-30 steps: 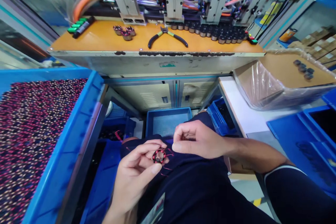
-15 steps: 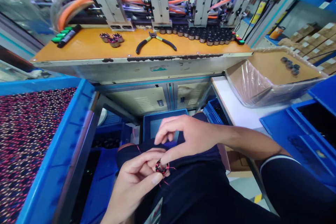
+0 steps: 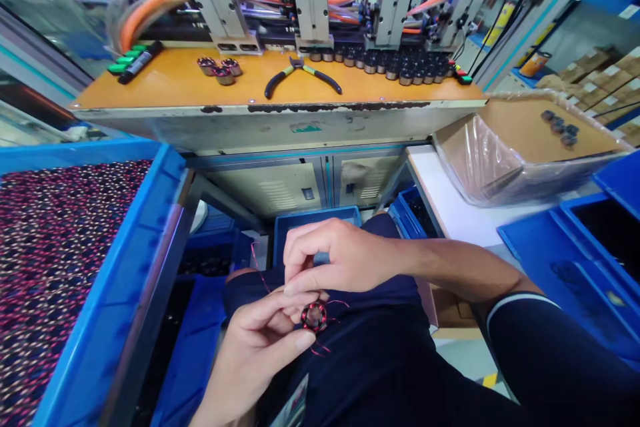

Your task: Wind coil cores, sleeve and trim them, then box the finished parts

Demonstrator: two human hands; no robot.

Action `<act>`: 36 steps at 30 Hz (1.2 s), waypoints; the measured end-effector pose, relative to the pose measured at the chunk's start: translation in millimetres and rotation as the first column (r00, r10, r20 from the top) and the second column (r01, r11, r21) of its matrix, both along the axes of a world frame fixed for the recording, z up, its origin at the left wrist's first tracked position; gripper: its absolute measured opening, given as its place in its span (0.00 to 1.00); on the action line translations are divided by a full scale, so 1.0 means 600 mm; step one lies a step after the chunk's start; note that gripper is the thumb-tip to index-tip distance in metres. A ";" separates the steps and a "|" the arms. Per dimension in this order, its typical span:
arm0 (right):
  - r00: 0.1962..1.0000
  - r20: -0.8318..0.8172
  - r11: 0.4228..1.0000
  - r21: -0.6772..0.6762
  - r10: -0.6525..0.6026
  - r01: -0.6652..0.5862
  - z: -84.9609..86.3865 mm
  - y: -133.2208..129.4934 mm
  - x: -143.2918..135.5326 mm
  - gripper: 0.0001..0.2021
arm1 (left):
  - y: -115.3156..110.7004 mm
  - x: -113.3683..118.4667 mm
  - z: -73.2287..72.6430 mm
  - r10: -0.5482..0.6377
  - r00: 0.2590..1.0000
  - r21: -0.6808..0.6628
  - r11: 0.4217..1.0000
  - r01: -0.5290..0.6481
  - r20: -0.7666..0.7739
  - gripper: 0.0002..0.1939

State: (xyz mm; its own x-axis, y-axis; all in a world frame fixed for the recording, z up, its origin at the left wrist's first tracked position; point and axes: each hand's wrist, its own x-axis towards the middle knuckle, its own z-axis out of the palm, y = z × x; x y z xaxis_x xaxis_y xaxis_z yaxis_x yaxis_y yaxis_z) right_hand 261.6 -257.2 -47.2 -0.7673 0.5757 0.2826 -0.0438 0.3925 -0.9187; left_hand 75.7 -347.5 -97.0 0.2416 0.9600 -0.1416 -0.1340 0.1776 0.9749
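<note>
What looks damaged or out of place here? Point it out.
The bench looks damaged along its front edge: dark, ragged patches break the pale coating, the longest below the pliers. It could be wear. Nothing appears plainly wrong with the coil in the left hand.

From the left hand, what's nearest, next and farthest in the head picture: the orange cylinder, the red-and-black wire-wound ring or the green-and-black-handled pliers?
1. Red-and-black wire-wound ring: held in the left hand.
2. Green-and-black-handled pliers: ahead, on the orange bench top.
3. Orange cylinder: far off in the background, right side.
</note>
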 end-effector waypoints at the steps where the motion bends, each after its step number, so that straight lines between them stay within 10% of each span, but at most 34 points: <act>1: 1.000 0.009 1.000 -0.010 -0.026 0.027 -0.001 -0.002 0.000 0.05 | 0.000 -0.001 -0.002 -0.010 1.000 -0.006 1.000 0.010 -0.010 0.14; 12: 0.942 0.109 0.929 -0.163 -0.318 0.332 0.002 -0.030 0.026 0.07 | -0.009 0.002 -0.017 0.186 0.978 0.021 0.982 -0.189 0.092 0.18; 21: 0.944 0.284 0.880 -0.387 -0.170 0.275 0.033 -0.052 0.041 0.08 | -0.005 -0.002 -0.030 0.122 0.991 0.161 0.979 -0.129 0.053 0.15; 28: 0.896 0.436 0.964 -0.197 -0.079 0.180 0.052 -0.050 0.031 0.05 | -0.015 -0.007 -0.033 0.106 0.993 0.114 0.987 -0.111 0.053 0.15; 36: 0.957 0.283 0.927 -0.337 -0.065 0.163 0.031 -0.063 0.036 0.03 | -0.010 0.000 -0.030 0.054 0.983 0.123 0.990 -0.076 0.178 0.19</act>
